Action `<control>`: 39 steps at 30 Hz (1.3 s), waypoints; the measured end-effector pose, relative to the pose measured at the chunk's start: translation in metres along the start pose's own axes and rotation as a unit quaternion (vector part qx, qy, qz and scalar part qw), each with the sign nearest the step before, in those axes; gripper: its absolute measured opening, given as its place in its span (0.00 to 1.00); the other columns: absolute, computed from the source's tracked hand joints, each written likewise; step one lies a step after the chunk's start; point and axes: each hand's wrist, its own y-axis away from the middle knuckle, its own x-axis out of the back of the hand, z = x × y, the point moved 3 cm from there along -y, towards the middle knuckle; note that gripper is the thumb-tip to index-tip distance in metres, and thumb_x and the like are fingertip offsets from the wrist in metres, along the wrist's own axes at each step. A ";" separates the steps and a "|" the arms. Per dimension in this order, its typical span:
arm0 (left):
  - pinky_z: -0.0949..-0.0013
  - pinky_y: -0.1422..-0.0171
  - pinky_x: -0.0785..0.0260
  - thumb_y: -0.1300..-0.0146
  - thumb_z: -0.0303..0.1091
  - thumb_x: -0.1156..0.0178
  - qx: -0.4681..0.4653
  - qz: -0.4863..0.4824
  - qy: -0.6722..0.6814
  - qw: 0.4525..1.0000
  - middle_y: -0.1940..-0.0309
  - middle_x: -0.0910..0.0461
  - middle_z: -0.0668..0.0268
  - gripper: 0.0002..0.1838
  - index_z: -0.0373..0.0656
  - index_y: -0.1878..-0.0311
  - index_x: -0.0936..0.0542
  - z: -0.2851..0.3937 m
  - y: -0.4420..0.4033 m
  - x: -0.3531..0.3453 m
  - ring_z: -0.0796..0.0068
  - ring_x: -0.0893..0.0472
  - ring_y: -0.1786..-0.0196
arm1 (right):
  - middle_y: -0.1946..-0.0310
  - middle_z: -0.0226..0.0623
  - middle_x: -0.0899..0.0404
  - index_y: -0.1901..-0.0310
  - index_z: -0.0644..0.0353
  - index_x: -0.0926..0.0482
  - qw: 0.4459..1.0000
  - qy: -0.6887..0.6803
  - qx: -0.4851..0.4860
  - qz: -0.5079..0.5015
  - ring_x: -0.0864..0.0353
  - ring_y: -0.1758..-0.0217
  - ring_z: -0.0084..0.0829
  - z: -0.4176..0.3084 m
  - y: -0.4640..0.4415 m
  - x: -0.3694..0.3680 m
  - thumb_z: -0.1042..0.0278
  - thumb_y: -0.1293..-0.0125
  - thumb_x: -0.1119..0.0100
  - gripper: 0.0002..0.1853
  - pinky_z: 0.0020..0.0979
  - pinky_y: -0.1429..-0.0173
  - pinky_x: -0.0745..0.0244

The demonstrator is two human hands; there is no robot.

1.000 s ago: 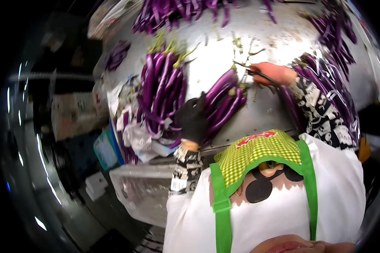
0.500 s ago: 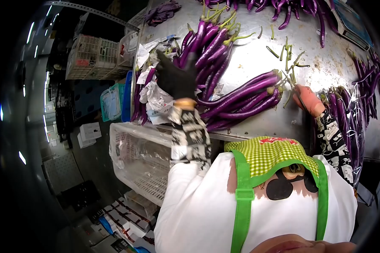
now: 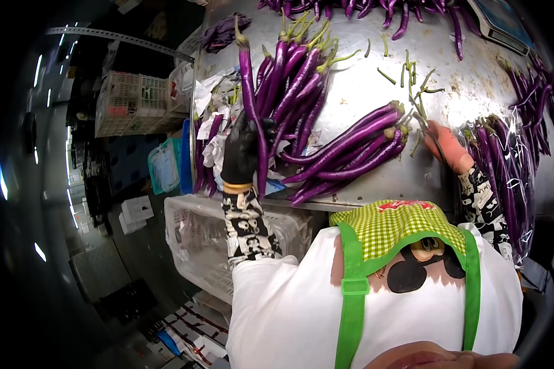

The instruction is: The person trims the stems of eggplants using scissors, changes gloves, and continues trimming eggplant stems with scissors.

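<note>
Black-gloved left hand (image 3: 240, 154): partly covered by the long purple eggplant (image 3: 248, 89) it grips. Orange-gloved right hand (image 3: 447, 146): hides part of the slim dark-metal scissors (image 3: 421, 122); blade position indistinct. Clear white plastic crate (image 3: 197, 243): partly behind the black-and-white patterned left sleeve (image 3: 247, 226). Blue-topped flat device (image 3: 501, 21): cut off at top edge.

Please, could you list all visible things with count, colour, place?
Held eggplant: one, purple, left grip
Upper eggplants: several, purple, beside it
Lower eggplants: several, purple, near edge
Bagged eggplants: several, purple, right
Far eggplants: many, purple, far edge
Scissors: one, dark, right grip
Cut stems: several, green, mid-table
Table: one, silver, centre
Cloth: one, dark purple, far left
Paper: several, white, left edge
Crates: at least two, whitish, left
Tray: one, teal, left
Scale, probably: one, blue, far right
Boxes: apparently two, white, floor
Apron: one, green, chest
Left grip: one, black, left
Right grip: one, orange, right
</note>
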 end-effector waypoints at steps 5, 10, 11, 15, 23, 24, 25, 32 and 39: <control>0.64 0.46 0.23 0.24 0.38 0.45 0.067 -0.074 0.071 0.993 0.53 0.22 0.57 0.31 0.45 0.23 0.42 -0.013 0.016 -0.039 0.67 0.20 0.54 | 0.68 0.34 0.24 0.35 0.65 0.31 0.984 -0.172 -0.009 -0.048 0.28 0.65 0.24 -0.047 0.005 0.012 0.66 0.30 0.43 0.24 0.29 0.57 0.27; 0.67 0.47 0.25 0.21 0.37 0.50 0.062 -0.154 -0.167 0.972 0.56 0.20 0.61 0.28 0.38 0.24 0.40 -0.033 0.018 -0.053 0.72 0.20 0.55 | 0.64 0.31 0.23 0.31 0.63 0.34 0.970 -0.221 0.069 -0.079 0.27 0.63 0.22 -0.084 0.007 0.029 0.67 0.29 0.43 0.26 0.27 0.57 0.28; 0.68 0.47 0.26 0.21 0.37 0.51 0.048 -0.172 -0.224 0.958 0.56 0.20 0.62 0.27 0.36 0.24 0.40 -0.037 0.016 -0.053 0.72 0.20 0.55 | 0.59 0.30 0.24 0.29 0.63 0.36 0.971 -0.203 0.047 -0.119 0.29 0.59 0.21 -0.091 0.006 0.033 0.68 0.29 0.44 0.29 0.25 0.51 0.29; 0.69 0.46 0.26 0.26 0.26 0.50 0.160 -0.174 -0.207 0.949 0.53 0.17 0.58 0.28 0.33 0.25 0.39 -0.054 0.013 -0.062 0.73 0.19 0.55 | 0.61 0.32 0.24 0.29 0.65 0.35 0.971 -0.172 0.088 -0.141 0.30 0.61 0.23 -0.097 0.002 0.041 0.69 0.29 0.45 0.28 0.28 0.51 0.29; 0.70 0.50 0.27 0.30 0.24 0.47 0.180 -0.155 -0.203 0.950 0.58 0.18 0.61 0.32 0.37 0.23 0.40 -0.062 0.012 -0.074 0.75 0.21 0.59 | 0.60 0.33 0.23 0.27 0.64 0.36 0.965 -0.162 0.116 -0.173 0.30 0.59 0.21 -0.100 -0.004 0.047 0.64 0.29 0.42 0.31 0.27 0.51 0.28; 0.70 0.51 0.27 0.31 0.24 0.47 0.178 -0.154 -0.186 0.954 0.58 0.18 0.61 0.33 0.37 0.23 0.40 -0.068 0.011 -0.072 0.76 0.21 0.59 | 0.62 0.33 0.23 0.28 0.64 0.35 0.966 -0.154 0.129 -0.162 0.30 0.60 0.21 -0.099 -0.003 0.047 0.63 0.29 0.42 0.31 0.27 0.52 0.28; 0.70 0.51 0.27 0.31 0.23 0.47 0.177 -0.152 -0.170 0.957 0.57 0.18 0.61 0.33 0.37 0.22 0.40 -0.071 0.010 -0.070 0.77 0.21 0.59 | 0.63 0.33 0.23 0.28 0.65 0.34 0.970 -0.143 0.118 -0.158 0.30 0.60 0.21 -0.099 -0.005 0.047 0.63 0.29 0.42 0.31 0.28 0.52 0.28; 0.70 0.41 0.29 0.34 0.24 0.45 0.052 -0.155 -0.344 0.925 0.46 0.19 0.59 0.31 0.38 0.26 0.33 -0.073 0.000 -0.068 0.75 0.22 0.49 | 0.69 0.30 0.24 0.30 0.65 0.32 0.969 -0.164 0.052 -0.176 0.29 0.67 0.20 -0.081 -0.005 0.035 0.62 0.29 0.43 0.29 0.26 0.61 0.30; 0.62 0.33 0.30 0.37 0.27 0.41 -0.098 -0.123 -0.508 0.847 0.41 0.19 0.53 0.29 0.48 0.30 0.26 -0.075 -0.009 -0.074 0.59 0.19 0.40 | 0.71 0.38 0.20 0.38 0.65 0.26 0.980 -0.144 0.036 -0.133 0.23 0.71 0.33 -0.064 -0.001 0.027 0.57 0.31 0.42 0.25 0.33 0.65 0.27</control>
